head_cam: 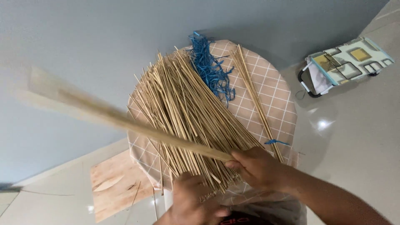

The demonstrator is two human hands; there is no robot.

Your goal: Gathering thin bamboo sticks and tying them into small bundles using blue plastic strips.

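- Right hand grip closed round near end of a long wooden stick; stick's long axis runs up-left from the grip, far end blurred.
- Left hand clamps base of the fanned bundle of thin sticks, just beside the right hand; bundle spreads away from both grips.
- Bundle lies on round checked worktop, under the long stick.
- Blue strings past the bundle's far side; small tied bunch to the right.
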